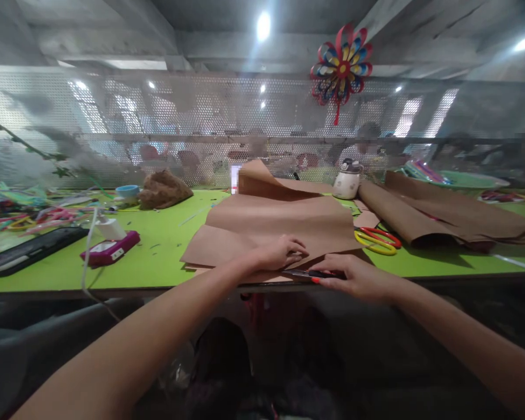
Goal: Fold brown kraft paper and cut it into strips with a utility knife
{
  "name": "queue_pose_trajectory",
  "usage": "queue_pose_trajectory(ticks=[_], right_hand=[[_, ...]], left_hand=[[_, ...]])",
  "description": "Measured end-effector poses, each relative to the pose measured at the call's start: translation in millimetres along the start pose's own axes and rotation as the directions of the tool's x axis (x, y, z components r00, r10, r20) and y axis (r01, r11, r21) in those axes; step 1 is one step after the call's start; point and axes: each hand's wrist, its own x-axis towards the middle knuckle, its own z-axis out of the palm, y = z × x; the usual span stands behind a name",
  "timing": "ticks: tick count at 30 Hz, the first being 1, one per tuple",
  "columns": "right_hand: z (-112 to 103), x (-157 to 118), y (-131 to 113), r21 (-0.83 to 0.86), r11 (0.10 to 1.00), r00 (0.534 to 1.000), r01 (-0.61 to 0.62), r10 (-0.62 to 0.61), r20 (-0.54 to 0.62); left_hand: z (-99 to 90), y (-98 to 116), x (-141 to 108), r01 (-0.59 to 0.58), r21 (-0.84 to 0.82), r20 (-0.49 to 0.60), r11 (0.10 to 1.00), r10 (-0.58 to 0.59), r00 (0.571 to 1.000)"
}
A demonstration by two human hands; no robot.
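A large sheet of brown kraft paper (284, 216) lies across the green table in front of me, its far end curled up. My left hand (284, 252) rests on this sheet near the table's front edge, fingers loosely bent and apart, holding nothing. In my right hand (350, 277) is a dark-handled utility knife (317, 273), lying low and pointing left. Its thin blade sits at the paper's near edge, just below my left hand. Whether the blade is inside a fold of the paper I cannot tell.
Scissors with red and yellow handles (378, 240) lie right of the sheet, near more rolled brown paper (415, 216). A white bottle (347, 179) stands behind. To the left are a purple power strip (111, 249), a black tablet-like device (30, 251), crumpled brown paper (164, 189) and colourful strips.
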Motion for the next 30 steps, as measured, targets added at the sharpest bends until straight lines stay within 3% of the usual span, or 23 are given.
queue_pose_trajectory(ticks=[13,18,21,27,30], right_hand=[[-23.6,-8.7,0.0,0.011,1.0,0.99,0.005,-0.007,0.138],[-19.0,-10.6,-1.5,0.02,1.0,0.99,-0.008,0.005,0.142],[-14.9,-14.8,-2.3,0.041,0.999,0.993,-0.006,0.001,0.116],[-3.2,-26.7,-0.6,0.004,0.999,0.996,-0.041,0.041,0.076],[7.1,-34.1,-2.5,-0.054,0.995,0.996,-0.087,0.087,-0.013]], left_hand=[[-18.5,23.4,9.7,0.066,0.081,0.113,0.995,-0.075,0.991],[-45.5,30.9,-31.2,0.006,0.141,0.168,0.99,-0.03,0.985],[-56.6,29.4,-63.9,-0.006,0.231,0.117,0.973,-0.022,0.993],[-50.6,20.9,-98.5,-0.031,0.303,0.012,0.953,0.029,1.0],[-42.8,16.7,-103.4,0.035,0.289,-0.018,0.957,-0.031,0.999]])
